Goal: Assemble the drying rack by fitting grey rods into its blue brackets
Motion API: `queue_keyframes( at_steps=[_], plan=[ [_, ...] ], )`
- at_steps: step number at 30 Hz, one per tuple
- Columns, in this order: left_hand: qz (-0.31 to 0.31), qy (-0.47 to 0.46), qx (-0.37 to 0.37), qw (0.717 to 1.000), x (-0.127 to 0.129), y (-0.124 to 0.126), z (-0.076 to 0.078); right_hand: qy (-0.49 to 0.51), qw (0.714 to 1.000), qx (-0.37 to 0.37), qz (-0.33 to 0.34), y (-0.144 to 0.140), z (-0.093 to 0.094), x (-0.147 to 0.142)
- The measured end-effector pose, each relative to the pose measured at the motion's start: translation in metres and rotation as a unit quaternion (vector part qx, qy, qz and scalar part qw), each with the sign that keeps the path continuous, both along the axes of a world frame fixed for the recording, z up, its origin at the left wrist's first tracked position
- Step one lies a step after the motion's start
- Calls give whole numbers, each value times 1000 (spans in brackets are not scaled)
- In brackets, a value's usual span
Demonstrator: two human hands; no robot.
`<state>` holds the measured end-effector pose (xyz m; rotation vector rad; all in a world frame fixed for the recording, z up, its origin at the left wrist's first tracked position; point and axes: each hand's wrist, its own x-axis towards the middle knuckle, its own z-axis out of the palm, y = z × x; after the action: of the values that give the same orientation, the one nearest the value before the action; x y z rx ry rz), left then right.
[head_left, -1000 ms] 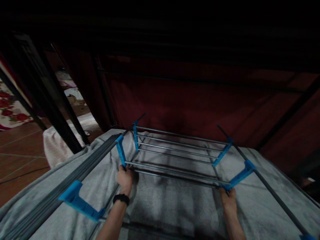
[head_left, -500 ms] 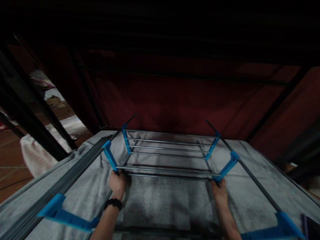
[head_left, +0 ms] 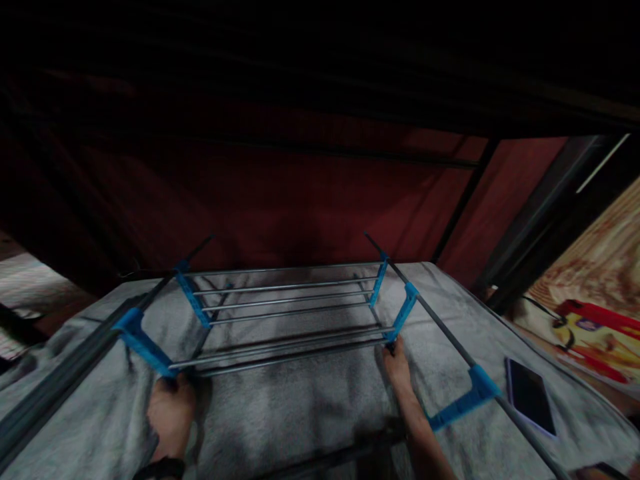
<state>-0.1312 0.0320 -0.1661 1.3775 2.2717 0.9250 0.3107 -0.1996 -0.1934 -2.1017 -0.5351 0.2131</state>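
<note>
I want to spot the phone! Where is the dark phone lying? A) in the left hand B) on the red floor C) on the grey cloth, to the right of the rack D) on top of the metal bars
C: the phone lies flat on the grey cloth, to the right of the rack and apart from both hands.

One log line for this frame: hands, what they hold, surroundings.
left hand: grips rack left end | right hand: grips rack right end | rack: on grey blanket | phone: on blanket, right
</note>
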Motion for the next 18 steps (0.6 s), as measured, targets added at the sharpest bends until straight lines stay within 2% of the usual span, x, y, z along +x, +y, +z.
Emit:
queue_keyframes(
  at_steps=[8,13,16,18],
  plan=[
    [67,40,-40,996,13,6,3,32,998,-58,-18,7,8,-2],
    [58,46,-37,997,18,2,2,22,998,-60,-11,7,4,-3],
    [60,41,-30,997,15,1,2,18,998,-52,-4,5,1,-1],
    [39,36,-9,999,10,1,0,15,999,-39,3,2,0,1]
  ],
)
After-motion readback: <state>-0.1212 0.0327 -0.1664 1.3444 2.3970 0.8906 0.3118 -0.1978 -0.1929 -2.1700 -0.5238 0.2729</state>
